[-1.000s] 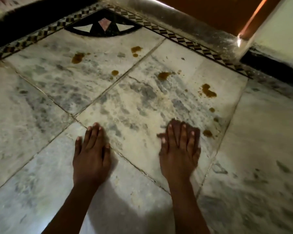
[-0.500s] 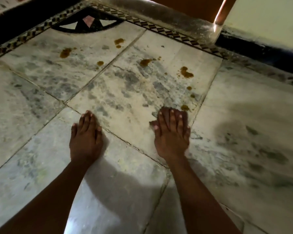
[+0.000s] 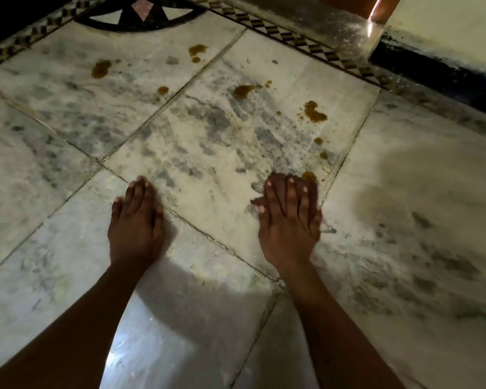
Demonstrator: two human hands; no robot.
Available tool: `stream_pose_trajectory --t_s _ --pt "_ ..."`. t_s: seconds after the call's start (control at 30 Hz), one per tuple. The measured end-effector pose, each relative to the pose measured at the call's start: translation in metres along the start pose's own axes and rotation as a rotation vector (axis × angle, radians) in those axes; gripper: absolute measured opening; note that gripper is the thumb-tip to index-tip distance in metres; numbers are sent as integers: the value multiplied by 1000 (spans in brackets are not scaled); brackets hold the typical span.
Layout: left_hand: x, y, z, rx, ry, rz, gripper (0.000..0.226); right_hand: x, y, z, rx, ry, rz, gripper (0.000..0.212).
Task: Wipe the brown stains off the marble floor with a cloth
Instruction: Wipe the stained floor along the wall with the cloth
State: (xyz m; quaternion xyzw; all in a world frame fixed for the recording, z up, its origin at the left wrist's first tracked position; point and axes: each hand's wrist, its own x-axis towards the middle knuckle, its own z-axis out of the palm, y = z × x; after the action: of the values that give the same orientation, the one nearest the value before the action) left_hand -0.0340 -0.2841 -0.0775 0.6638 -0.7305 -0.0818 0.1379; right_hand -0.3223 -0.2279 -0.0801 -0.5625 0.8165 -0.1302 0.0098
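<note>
Marble floor (image 3: 208, 153): pale grey-veined slabs, dark joints running diagonally.
Patterned border (image 3: 298, 37): checkered strip along the far edge.
Right hand (image 3: 289, 217): flat on the slab, fingers straight and together; whether a cloth lies beneath, cannot tell.
Left hand (image 3: 136, 220): flat, fingers straight, holding nothing.
Brown stains (image 3: 314, 113): scattered beyond the hands; one (image 3: 309, 176) touches the right fingertips.
</note>
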Motion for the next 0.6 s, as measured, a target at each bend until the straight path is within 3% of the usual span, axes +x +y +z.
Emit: stream_pose_trajectory --t_s 0.07,0.13,0.2,0.27,0.37,0.43,0.5,0.53,0.6 --pt "1 0 1 -3 -2 1 66 8 -31 13 48 11 -16 56" --pt "1 0 2 -7 -13 0 67 -6 -45 18 61 6 -223 53" --pt "-5 2 0 3 -25 51 68 -38 -30 4 57 -26 -441 52" --pt "-15 11 1 1 -50 108 69 -68 4 -13 18 -98 -515 54" --pt "-46 41 11 -2 -71 222 67 -69 51 -25 -16 -71 -299 58" --pt "-61 56 20 0 -77 280 65 -45 45 -18 4 -4 3 57" --pt "-65 62 24 -5 -76 265 66 -26 16 -9 46 7 147 59" --pt "-65 62 23 0 -82 254 66 -26 1 -5 60 16 97 58" --pt "-63 61 21 11 -84 251 66 -50 -12 -5 25 10 -216 55"
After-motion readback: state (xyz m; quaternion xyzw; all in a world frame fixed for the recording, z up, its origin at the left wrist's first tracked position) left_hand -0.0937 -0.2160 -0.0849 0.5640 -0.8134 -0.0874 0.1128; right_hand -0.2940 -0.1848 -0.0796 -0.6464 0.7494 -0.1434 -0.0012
